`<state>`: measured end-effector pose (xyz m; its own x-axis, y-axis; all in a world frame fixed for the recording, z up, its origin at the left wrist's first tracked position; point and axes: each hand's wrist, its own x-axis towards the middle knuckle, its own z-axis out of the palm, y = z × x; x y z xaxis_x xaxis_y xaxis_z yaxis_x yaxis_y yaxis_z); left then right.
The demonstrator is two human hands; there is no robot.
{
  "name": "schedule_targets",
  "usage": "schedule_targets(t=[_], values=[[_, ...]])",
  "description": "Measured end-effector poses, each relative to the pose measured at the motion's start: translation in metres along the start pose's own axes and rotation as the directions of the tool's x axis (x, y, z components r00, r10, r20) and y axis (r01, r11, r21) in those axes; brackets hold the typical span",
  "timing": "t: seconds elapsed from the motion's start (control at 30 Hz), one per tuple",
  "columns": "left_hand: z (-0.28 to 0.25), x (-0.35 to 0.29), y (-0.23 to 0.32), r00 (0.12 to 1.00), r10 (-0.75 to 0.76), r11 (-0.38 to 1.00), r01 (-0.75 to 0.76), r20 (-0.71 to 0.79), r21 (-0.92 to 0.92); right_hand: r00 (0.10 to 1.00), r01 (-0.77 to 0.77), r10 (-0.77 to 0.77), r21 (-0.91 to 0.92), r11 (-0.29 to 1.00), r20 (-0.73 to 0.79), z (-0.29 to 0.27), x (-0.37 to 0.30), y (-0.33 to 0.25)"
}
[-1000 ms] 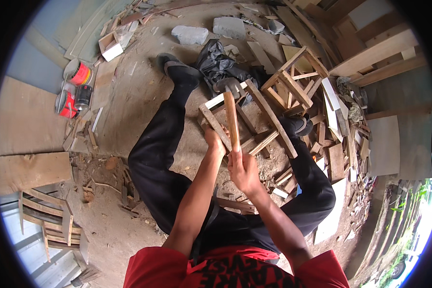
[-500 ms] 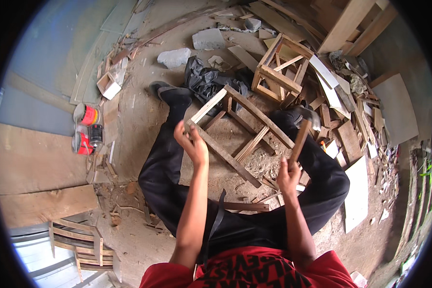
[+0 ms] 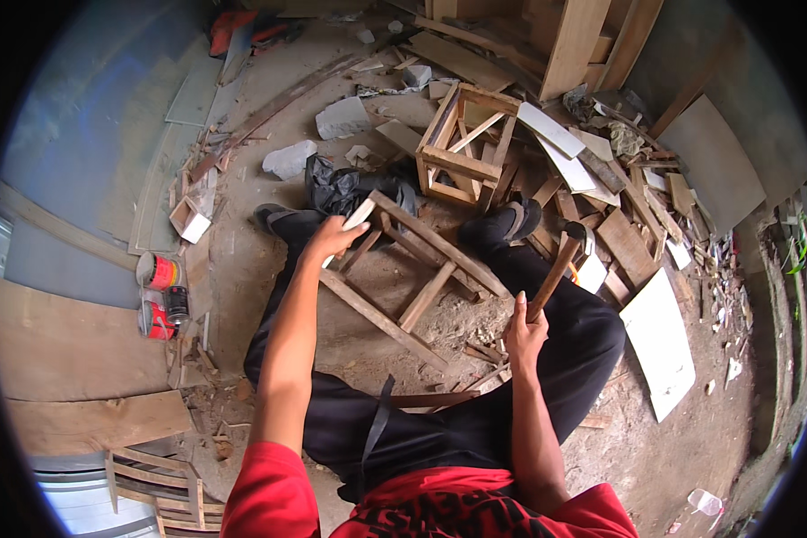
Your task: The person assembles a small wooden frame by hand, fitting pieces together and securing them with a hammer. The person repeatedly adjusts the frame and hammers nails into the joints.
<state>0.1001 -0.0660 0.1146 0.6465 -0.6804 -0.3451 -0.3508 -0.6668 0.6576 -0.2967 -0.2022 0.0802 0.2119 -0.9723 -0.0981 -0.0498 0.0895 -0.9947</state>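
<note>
- Left arm [image 3: 285, 359]: reaching well forward, elbow nearly straight, hand turned inward at the wrist.
- Left hand [image 3: 332, 238]: back upward, closed in a grasp.
- Right arm [image 3: 538, 430]: elbow bent, forearm pointing forward.
- Right hand [image 3: 525, 339]: clenched, thumb extended forward.
- Legs [image 3: 592, 350]: spread wide, knees bent outward.

The floor [image 3: 663, 457] is bare earth-brown, dusty and gritty. Toward its far edge lie two rough grey blocks, a larger [image 3: 342, 117] and a flatter [image 3: 289, 160], with a crumpled black plastic bag [image 3: 332, 186] just nearer the middle. Paint cans [image 3: 158, 271] and a small open box [image 3: 189, 220] sit along its left edge. Wood scraps [image 3: 626, 244] heap toward the right edge, a white panel [image 3: 659, 345] lying flat beside them.
</note>
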Motion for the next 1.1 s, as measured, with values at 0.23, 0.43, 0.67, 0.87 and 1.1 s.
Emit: schedule_targets(t=[0.23, 0.43, 0.67, 0.87, 1.1], values=[[-0.041, -0.091, 0.11, 0.956, 0.267, 0.961, -0.253, 0.124, -0.114, 0.999, -0.02, 0.017, 0.059, 0.998, 0.036, -0.007, -0.006, -0.003], [-0.019, -0.142, 0.073, 0.842, 0.536, 0.84, -0.539, 0.056, 0.06, 0.998, -0.048, 0.046, 0.056, 0.997, 0.046, 0.007, -0.008, -0.013], [0.076, -0.146, 0.054, 0.836, 0.538, 0.784, -0.543, 0.106, 0.302, 0.993, -0.068, 0.068, 0.004, 0.998, 0.102, 0.009, -0.01, 0.014], [0.039, -0.094, 0.072, 0.718, 0.678, 0.722, -0.608, -0.159, 0.33, 0.996, 0.014, -0.009, -0.063, 0.998, 0.087, 0.01, -0.005, 0.027], [0.015, -0.066, 0.008, 0.921, 0.001, 0.993, -0.046, -0.391, -0.106, 0.975, 0.003, -0.012, 0.038, 0.999, 0.223, 0.02, -0.006, 0.019]])
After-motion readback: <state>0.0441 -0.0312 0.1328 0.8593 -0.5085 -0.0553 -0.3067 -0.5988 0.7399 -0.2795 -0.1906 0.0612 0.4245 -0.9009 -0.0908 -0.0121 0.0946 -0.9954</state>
